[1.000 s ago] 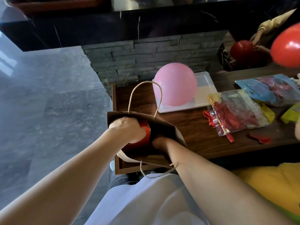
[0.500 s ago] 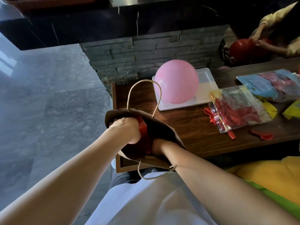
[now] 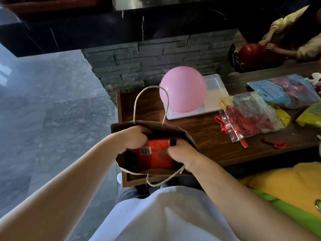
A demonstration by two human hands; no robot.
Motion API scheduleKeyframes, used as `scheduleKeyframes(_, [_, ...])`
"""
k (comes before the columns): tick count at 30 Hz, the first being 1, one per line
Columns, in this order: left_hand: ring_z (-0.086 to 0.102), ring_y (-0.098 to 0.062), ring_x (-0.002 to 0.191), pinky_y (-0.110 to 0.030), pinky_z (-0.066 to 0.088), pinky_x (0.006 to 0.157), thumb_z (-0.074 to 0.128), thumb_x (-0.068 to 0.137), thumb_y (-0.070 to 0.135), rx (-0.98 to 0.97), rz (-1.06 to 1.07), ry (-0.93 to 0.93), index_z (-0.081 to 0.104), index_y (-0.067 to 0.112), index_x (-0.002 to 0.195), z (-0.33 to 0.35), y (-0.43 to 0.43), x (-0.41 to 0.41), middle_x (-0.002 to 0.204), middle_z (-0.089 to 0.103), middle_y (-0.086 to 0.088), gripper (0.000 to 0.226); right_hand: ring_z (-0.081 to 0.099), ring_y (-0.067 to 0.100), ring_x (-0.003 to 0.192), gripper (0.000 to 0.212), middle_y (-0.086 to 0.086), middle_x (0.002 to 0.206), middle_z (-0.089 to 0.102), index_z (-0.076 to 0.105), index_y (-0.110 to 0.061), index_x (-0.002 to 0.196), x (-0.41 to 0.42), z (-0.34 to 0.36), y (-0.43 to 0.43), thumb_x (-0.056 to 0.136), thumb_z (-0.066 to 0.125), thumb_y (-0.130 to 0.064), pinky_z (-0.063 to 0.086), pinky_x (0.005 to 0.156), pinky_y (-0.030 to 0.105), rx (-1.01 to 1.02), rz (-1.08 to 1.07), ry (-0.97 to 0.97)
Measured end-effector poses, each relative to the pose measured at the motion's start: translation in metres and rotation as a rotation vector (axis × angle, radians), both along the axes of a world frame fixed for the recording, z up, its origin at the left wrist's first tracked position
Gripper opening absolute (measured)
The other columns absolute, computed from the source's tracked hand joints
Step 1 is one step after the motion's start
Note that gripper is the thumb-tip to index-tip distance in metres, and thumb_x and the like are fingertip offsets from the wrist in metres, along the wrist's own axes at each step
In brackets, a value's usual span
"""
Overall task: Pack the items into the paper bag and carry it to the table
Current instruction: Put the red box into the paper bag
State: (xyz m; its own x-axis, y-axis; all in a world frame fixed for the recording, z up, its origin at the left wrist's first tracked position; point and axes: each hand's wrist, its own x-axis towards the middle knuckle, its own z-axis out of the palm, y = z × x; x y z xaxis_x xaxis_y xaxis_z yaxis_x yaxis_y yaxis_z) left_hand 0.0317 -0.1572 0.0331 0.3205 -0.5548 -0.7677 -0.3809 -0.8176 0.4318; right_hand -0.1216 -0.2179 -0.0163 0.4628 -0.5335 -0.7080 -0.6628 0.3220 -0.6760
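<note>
A brown paper bag (image 3: 186, 134) with twine handles stands open at the near left corner of the wooden table (image 3: 205, 136). A red packet (image 3: 154, 153) with a white barcode label lies inside it. My left hand (image 3: 134, 139) reaches into the bag's mouth and grips the packet's left upper edge. My right hand (image 3: 180, 152) holds the packet's right side inside the bag, fingers curled on it. The packet's lower part is hidden by the bag's wall.
A pink balloon (image 3: 183, 89) rests on a white tray (image 3: 216, 94). Clear packets of red balloons (image 3: 251, 117), a blue packet (image 3: 284, 91) and yellow packets (image 3: 311, 113) lie to the right. Another person (image 3: 284, 32) holds a red balloon (image 3: 250, 53) at the far right. Stone wall behind.
Both hands have shifted inside the bag; the red packet now lies flatter with its barcode label showing. The bag's mouth has opened wider toward me.
</note>
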Motion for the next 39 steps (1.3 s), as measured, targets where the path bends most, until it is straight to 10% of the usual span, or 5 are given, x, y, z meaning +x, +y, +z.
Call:
scheduleKeyframes(12, [0.061, -0.032, 0.104, -0.042, 0.051, 0.097, 0.044, 0.097, 0.022, 0.059, 0.327, 0.018, 0.054, 0.015, 0.130, -0.004, 0.015, 0.008, 0.108, 0.063, -0.010, 0.035, 0.050, 0.022, 0.089, 0.021, 0.003, 0.094, 0.051, 0.056, -0.017, 0.100, 0.001, 0.000, 0.008, 0.086, 0.046, -0.007, 0.037, 0.079, 0.026, -0.230, -0.136, 0.133])
scheduleKeyframes(18, [0.057, -0.028, 0.109, -0.032, 0.046, 0.095, 0.033, 0.101, 0.014, 0.080, 0.079, -0.158, 0.052, 0.010, 0.132, -0.004, 0.011, 0.001, 0.118, 0.059, -0.012, 0.036, 0.053, 0.026, 0.091, 0.021, 0.007, 0.100, 0.057, 0.053, -0.020, 0.108, 0.002, 0.002, 0.005, 0.090, 0.045, -0.012, 0.046, 0.085, 0.033, -0.085, -0.275, 0.171])
scheduleKeyframes(25, [0.060, -0.037, 0.109, -0.048, 0.046, 0.101, 0.044, 0.098, 0.042, 0.121, 0.461, 0.205, 0.051, 0.015, 0.125, -0.003, 0.003, -0.009, 0.121, 0.061, -0.017, 0.039, 0.064, 0.030, 0.082, 0.056, 0.012, 0.089, 0.069, 0.071, -0.029, 0.099, 0.005, 0.005, 0.000, 0.081, 0.040, 0.015, 0.058, 0.062, 0.038, 0.326, -0.386, -0.139])
scheduleKeyframes(30, [0.060, -0.035, 0.106, -0.048, 0.049, 0.098, 0.052, 0.095, 0.025, 0.052, 0.478, 0.182, 0.053, 0.015, 0.127, -0.017, 0.008, -0.005, 0.118, 0.061, -0.016, 0.033, 0.062, 0.030, 0.083, 0.063, 0.014, 0.086, 0.067, 0.079, -0.019, 0.064, 0.005, 0.004, -0.003, 0.079, 0.029, 0.016, 0.057, 0.076, 0.040, 0.392, -0.468, -0.220])
scheduleKeyframes(39, [0.052, -0.046, 0.114, -0.060, 0.044, 0.098, 0.062, 0.071, -0.015, 0.034, 0.575, 0.250, 0.048, 0.012, 0.133, -0.026, 0.013, 0.003, 0.127, 0.054, -0.021, 0.069, 0.061, 0.031, 0.069, 0.022, 0.014, 0.073, 0.062, 0.059, -0.007, 0.083, 0.005, 0.002, -0.003, 0.068, 0.048, 0.002, 0.056, 0.053, 0.036, 0.473, -0.486, -0.093])
